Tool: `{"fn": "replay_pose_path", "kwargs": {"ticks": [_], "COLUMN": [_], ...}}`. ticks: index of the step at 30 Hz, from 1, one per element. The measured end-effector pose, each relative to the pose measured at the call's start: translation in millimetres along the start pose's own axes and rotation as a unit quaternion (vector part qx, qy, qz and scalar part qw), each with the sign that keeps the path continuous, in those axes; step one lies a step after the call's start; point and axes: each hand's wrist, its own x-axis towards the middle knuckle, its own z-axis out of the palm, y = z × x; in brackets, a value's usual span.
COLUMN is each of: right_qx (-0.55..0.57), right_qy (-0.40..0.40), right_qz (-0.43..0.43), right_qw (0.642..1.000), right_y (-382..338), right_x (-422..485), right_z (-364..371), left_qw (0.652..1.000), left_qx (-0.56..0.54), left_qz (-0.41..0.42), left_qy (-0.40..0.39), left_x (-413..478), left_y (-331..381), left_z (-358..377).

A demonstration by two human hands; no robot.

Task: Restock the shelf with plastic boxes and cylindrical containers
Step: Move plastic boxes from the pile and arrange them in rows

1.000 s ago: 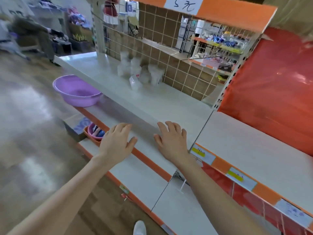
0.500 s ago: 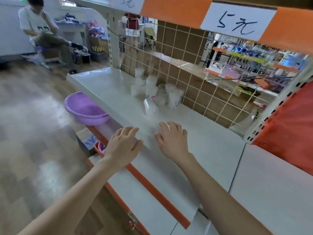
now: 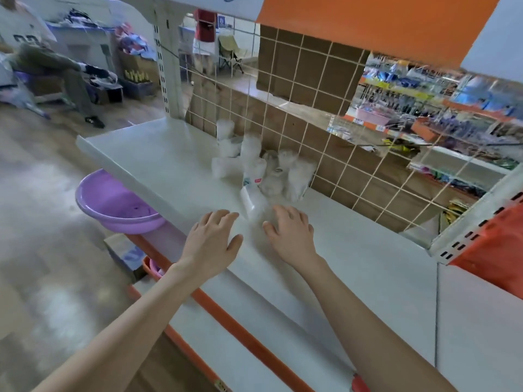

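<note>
Closing in on the upper shelf (image 3: 158, 154) over the last second, bringing the clear containers (image 3: 254, 162) bunched against the wire grid (image 3: 311, 89) within reach, so tidying or picking up is probably starting. Stretching the left hand (image 3: 210, 239) and right hand (image 3: 291, 236) forward side by side, palms down, fingers spread and relaxed, gripping nothing. Nearing, with the right fingertips, a tipped clear box (image 3: 253, 202) lying in front of the cluster; actual contact too blurred to tell.

shelf (image 3: 158, 154): smooth matt white metal | containers (image 3: 252, 165): clear plastic | basin (image 3: 113, 205): glossy purple plastic | backing grid (image 3: 325, 108): wire
</note>
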Motion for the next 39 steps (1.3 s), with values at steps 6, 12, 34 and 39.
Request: {"fn": "replay_pose_path", "kwargs": {"ticks": [6,12,34,39], "right_qx": [0.052,0.11,0.533,0.504], "right_qy": [-0.027,0.008,0.087,0.078], "right_qz": [0.065,0.089,0.251,0.219], "right_qw": [0.996,0.99,0.803,0.832], "right_y": [-27,-34,-21,-26], "right_x": [37,48,1,7], "right_z": [16,28,-27,-20], "left_qw": [0.998,0.989,0.877,0.865], "left_qx": [0.009,0.011,-0.408,-0.432], "left_qz": [0.06,0.132,0.104,0.101], "left_qy": [-0.024,-0.064,-0.231,-0.235], "left_x": [40,70,99,96], "left_y": [-35,-51,-7,-10], "left_z": [-8,-5,13,12]}}
